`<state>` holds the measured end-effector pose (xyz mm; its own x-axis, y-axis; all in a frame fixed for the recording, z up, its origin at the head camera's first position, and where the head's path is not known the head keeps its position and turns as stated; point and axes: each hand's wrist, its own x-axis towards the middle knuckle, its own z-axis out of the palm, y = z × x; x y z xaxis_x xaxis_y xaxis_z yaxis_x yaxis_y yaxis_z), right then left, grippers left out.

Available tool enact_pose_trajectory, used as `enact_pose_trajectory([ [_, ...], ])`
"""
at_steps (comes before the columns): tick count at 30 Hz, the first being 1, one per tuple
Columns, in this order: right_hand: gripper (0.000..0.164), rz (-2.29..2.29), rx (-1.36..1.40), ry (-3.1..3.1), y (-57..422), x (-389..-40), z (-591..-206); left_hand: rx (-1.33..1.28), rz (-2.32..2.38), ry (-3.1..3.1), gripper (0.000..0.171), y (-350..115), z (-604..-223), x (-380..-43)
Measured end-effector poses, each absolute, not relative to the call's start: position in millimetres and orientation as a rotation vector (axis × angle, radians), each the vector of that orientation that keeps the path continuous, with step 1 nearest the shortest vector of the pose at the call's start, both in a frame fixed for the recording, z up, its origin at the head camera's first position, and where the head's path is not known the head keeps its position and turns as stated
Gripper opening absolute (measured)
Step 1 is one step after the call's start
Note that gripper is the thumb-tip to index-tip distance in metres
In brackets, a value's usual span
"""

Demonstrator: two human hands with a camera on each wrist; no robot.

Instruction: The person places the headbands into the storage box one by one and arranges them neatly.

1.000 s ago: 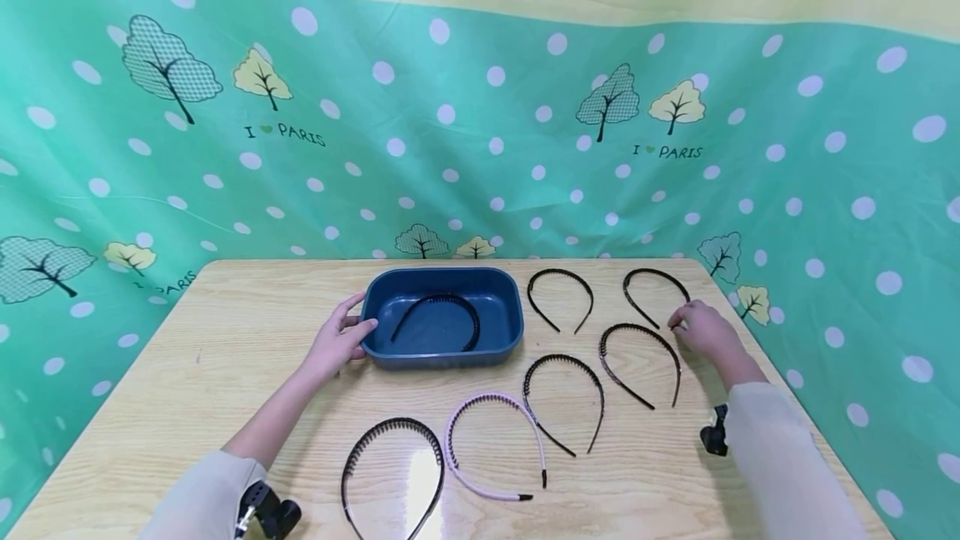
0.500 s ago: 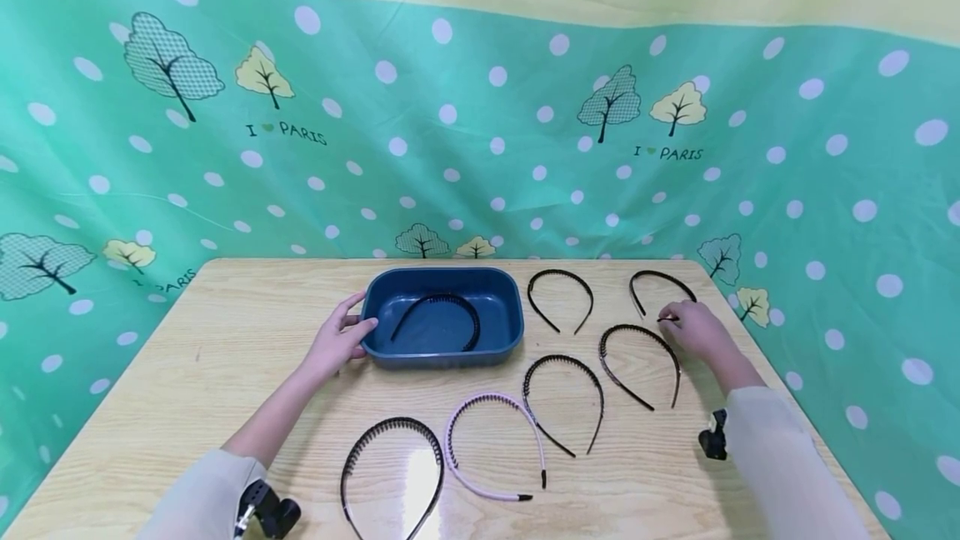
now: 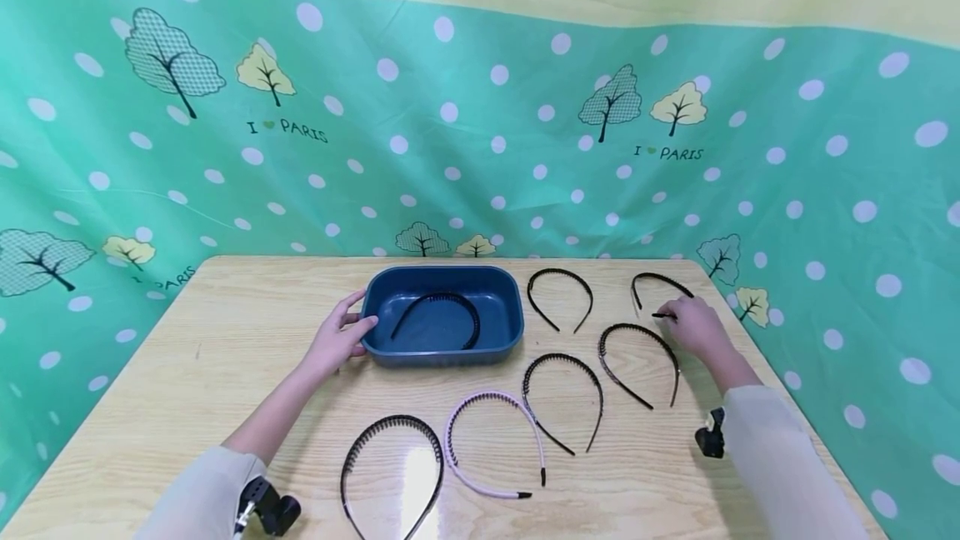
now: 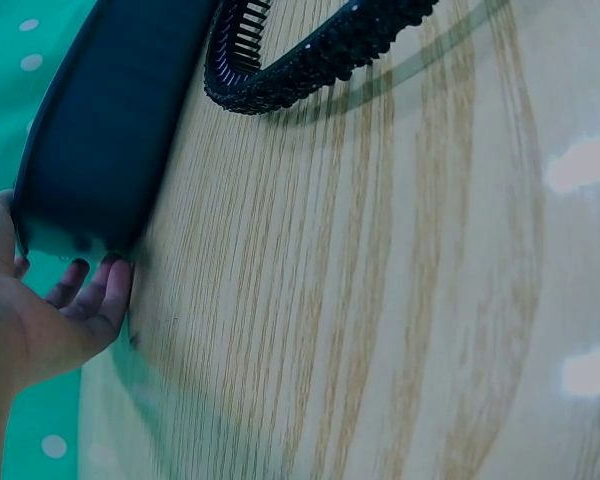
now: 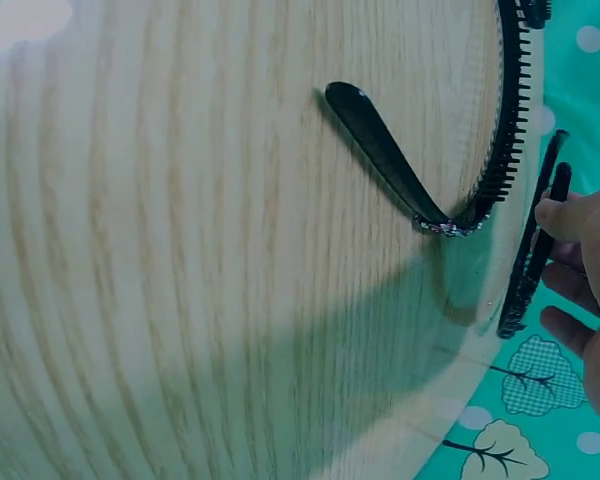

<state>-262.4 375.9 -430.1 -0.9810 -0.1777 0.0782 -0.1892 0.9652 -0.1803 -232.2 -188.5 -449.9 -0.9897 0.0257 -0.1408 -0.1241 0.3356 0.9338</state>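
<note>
At the left end of the blue plastic bin point(image 3: 442, 356), my left hand point(image 3: 339, 337) grips the wall, thumb over the rim and fingers against the outside. A black toothed headband point(image 3: 476, 319) lies in the bin. Over the back right of the table, my right hand point(image 3: 701, 325) pinches one end of a black headband point(image 3: 663, 277), tilted up from the wood. In the right wrist view this headband point(image 5: 535, 235) sits between thumb and fingers. Just in front of that hand lies another black headband point(image 3: 637, 327) with a glittery side.
More headbands lie on the wooden table point(image 3: 247, 332): a black one point(image 3: 560, 272) right of the bin, a black one point(image 3: 564, 357) in the middle, a lilac one point(image 3: 487, 396) and a large black one point(image 3: 397, 419) in front. A polka-dot curtain point(image 3: 480, 123) hangs behind.
My right hand has raised the near end of the back right headband and shifted slightly left and away, tilting it. My left hand and the bin stay put.
</note>
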Motion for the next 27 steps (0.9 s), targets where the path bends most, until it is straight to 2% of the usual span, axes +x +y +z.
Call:
enact_pose_trajectory([
  [12,0.023,0.473,0.269,-3.124,373,-264,-424,-0.088,1.739,2.454,0.064,-189,-448,-232],
  [27,0.024,0.38,0.307,-3.014,365,-255,-415,-0.086,1.743,2.445,0.063,-188,-446,-229],
])
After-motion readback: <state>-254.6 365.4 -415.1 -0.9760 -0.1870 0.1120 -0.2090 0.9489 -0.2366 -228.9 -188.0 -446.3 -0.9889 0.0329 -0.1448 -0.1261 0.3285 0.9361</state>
